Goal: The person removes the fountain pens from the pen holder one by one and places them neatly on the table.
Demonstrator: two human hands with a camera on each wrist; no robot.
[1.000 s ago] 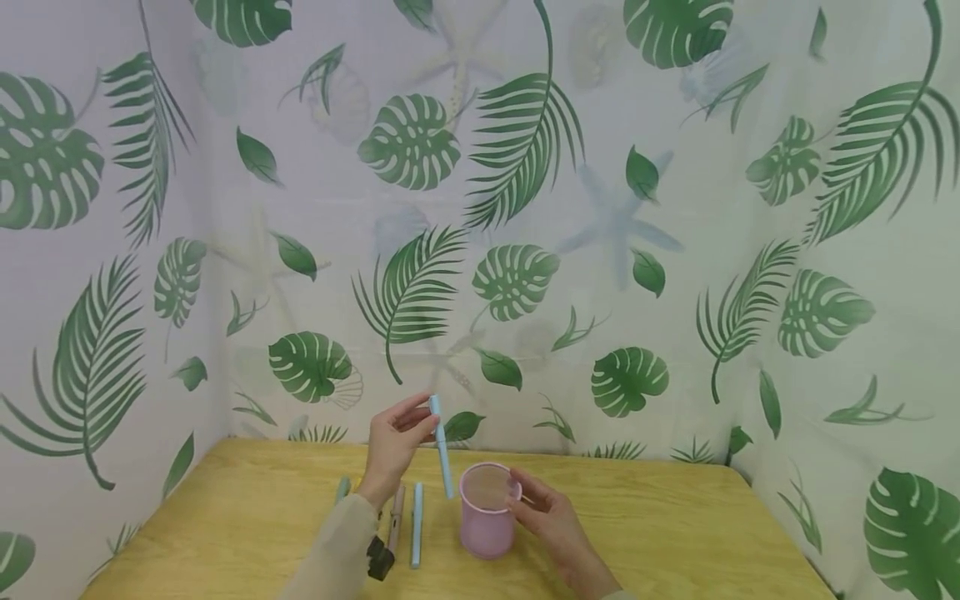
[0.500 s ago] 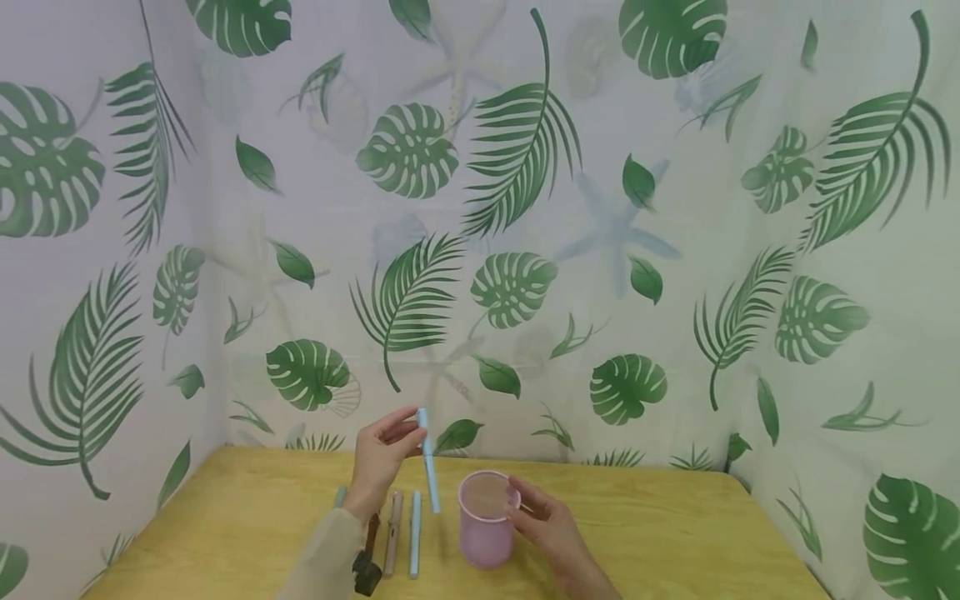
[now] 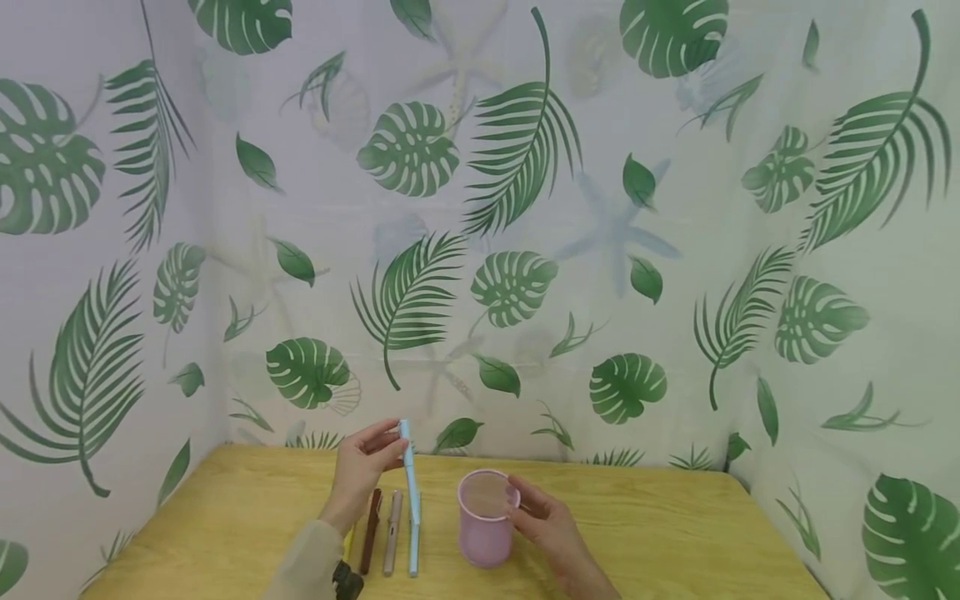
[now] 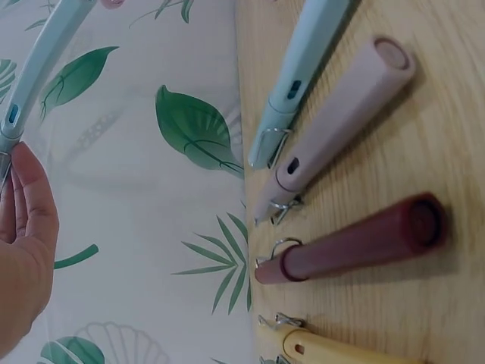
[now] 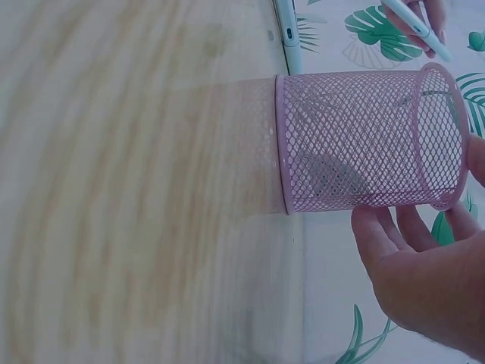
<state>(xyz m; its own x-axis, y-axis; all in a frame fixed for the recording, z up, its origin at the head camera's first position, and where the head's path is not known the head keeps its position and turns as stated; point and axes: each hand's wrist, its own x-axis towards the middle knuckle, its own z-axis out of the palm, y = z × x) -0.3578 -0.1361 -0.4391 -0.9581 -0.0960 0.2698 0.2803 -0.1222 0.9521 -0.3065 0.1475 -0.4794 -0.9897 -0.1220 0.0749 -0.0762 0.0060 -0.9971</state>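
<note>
My left hand (image 3: 360, 471) pinches a light blue pen (image 3: 409, 475) near its upper end, left of the pink mesh pen holder (image 3: 486, 533). The pen hangs nearly upright, its lower end overlapping a second light blue pen (image 3: 413, 558) lying on the table; whether they touch I cannot tell. My right hand (image 3: 555, 529) holds the pen holder by its rim and right side, and the holder stands upright. In the right wrist view, the mesh wall (image 5: 348, 140) shows no pens inside.
Left of the lying blue pen, a greyish-pink pen (image 4: 341, 121), a dark red pen (image 4: 356, 246) and a yellow pen (image 4: 333, 349) lie in a row on the wooden table (image 3: 660, 533). A leaf-patterned cloth (image 3: 525, 200) rises behind the table and at both sides.
My left hand has moved left and slightly down with the blue pen, from beside the pen holder to over the lying blue pen. My right hand stays on the pen holder.
</note>
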